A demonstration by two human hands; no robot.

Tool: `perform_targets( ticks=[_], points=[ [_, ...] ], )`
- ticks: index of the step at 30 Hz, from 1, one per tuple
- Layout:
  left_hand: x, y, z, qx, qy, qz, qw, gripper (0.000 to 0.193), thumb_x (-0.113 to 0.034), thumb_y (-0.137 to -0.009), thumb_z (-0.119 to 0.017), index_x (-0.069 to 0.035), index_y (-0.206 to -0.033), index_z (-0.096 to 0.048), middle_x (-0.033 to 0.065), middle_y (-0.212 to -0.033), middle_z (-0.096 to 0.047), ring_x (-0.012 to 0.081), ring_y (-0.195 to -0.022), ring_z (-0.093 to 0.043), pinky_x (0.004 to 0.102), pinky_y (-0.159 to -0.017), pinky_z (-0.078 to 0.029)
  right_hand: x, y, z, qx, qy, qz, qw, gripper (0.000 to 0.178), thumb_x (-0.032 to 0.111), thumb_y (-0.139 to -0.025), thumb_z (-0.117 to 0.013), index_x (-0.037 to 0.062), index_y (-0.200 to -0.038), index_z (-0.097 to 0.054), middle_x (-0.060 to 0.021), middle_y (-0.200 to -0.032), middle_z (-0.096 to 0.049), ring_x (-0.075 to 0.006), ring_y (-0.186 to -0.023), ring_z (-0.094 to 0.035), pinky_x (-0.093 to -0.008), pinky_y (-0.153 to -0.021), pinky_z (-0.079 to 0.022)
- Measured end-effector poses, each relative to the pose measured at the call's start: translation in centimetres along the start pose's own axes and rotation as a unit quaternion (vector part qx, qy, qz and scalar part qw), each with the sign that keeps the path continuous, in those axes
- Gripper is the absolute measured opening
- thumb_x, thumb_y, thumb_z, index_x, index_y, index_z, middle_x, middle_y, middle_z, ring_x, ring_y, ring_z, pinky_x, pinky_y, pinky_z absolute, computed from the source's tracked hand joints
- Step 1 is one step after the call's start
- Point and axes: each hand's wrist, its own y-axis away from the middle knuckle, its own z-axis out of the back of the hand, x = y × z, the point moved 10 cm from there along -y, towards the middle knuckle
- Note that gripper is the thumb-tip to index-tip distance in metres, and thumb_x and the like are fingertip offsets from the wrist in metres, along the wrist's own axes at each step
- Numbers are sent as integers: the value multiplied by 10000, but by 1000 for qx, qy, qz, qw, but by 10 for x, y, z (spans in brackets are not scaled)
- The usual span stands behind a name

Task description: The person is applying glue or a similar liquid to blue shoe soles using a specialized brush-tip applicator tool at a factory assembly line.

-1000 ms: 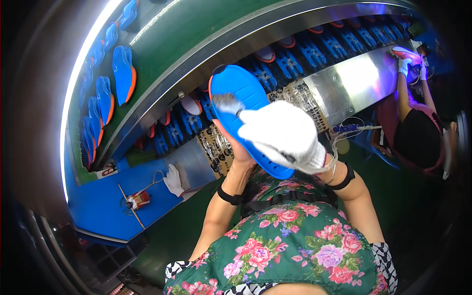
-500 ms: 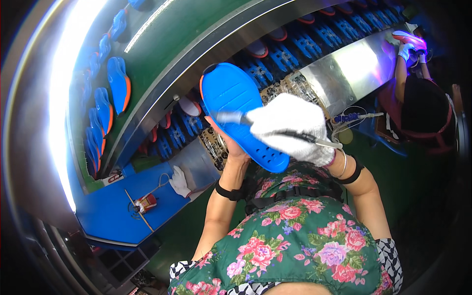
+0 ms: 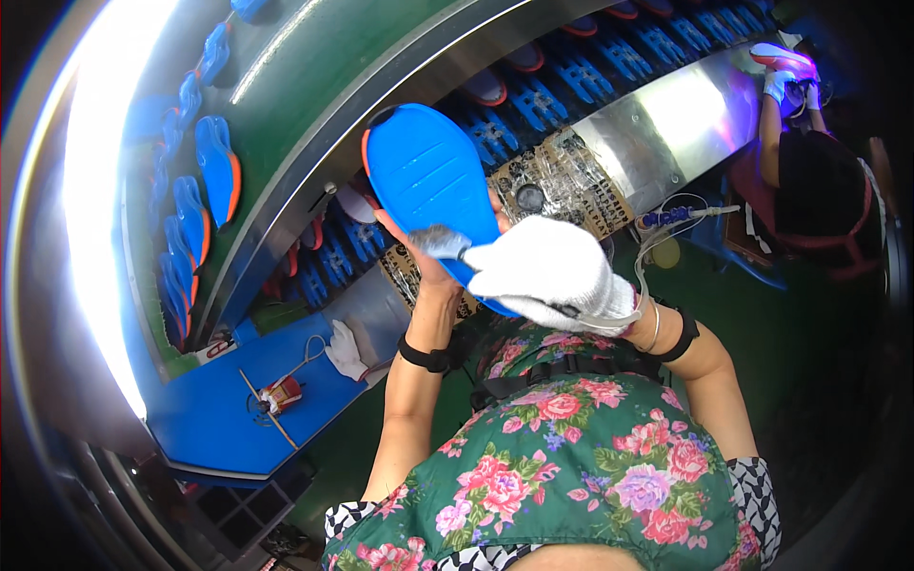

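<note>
A blue shoe sole (image 3: 428,171) with an orange edge and shallow cross grooves is tilted up in front of me. My left hand (image 3: 433,271), bare, supports it from beneath, with the thumb along its left edge and fingertips at its right edge. In a white knit glove, my right hand (image 3: 547,271) is closed around a brush (image 3: 440,242). The bristles are over the middle of the sole, slightly blurred, and most of the handle is hidden by the glove. A thin pale tube (image 3: 644,276) runs by my right wrist. The glove hides the sole's lower end.
Blue and orange soles (image 3: 218,171) lie on a green conveyor belt (image 3: 286,90) at left. Blue racks (image 3: 590,78) line a lower shelf. A cardboard-covered ledge (image 3: 562,176) holds a dark round cap. The blue side table (image 3: 209,419) bears a red pot and a white glove. A co-worker (image 3: 809,190) sits at right.
The sole has shifted left and slightly upward with my left hand. My right hand has moved left and down, and the bristles are lower against the sole. The view has shifted slightly.
</note>
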Motion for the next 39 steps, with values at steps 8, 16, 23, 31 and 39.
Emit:
perform_targets(
  ticks=[8, 16, 23, 31, 39],
  points=[
    [-17, -2, 11, -1, 30, -50, 998, 1293, -1036, -618, -393, 1, -1389, -430, 246, -1071, -659, 365, -819, -689, 500, -713, -586, -9, 7, 8, -16, -21, -52, 998, 262, 36, -791, -779, 108, -1042, -777, -103, -1078, -755, -260, -906, -722, -368, -768, -578],
    [-33, -13, 2, -30, 59, -144, 987, 1194, -1024, -636, -408, -19, -1276, -485, 206, -975, -657, 335, -709, -665, 450, -626, -549, -24, 19, 13, -49, -63, -108, 991, 233, 65, -784, -806, 116, -1010, -778, -65, -1004, -761, -239, -864, -715, -356, -741, -572],
    [-37, -14, 9, -17, 109, -133, 985, 1161, -995, -650, -456, -25, -1286, -500, 201, -996, -649, 330, -755, -668, 438, -631, -548, -31, 29, 0, -40, -221, -157, 962, 188, 29, -777, -804, 87, -954, -779, -95, -963, -765, -227, -825, -723, -355, -743, -571],
    [-32, -25, 11, -25, 47, -63, 997, 1175, -984, -662, -462, -45, -1368, -456, 203, -1008, -657, 321, -738, -663, 430, -634, -546, -6, 36, 2, 2, -41, -69, 997, 223, 50, -769, -817, 104, -982, -783, -87, -987, -766, -238, -846, -718, -350, -729, -573],
    [-13, -25, 9, -30, -59, 79, 995, 1181, -975, -690, -449, -61, -1438, -409, 214, -1027, -633, 305, -688, -641, 415, -619, -530, 1, 51, -3, 46, -9, -15, 999, 301, 57, -804, -761, 113, -1100, -749, -93, -1083, -744, -263, -843, -692, -367, -715, -578]
  ],
)
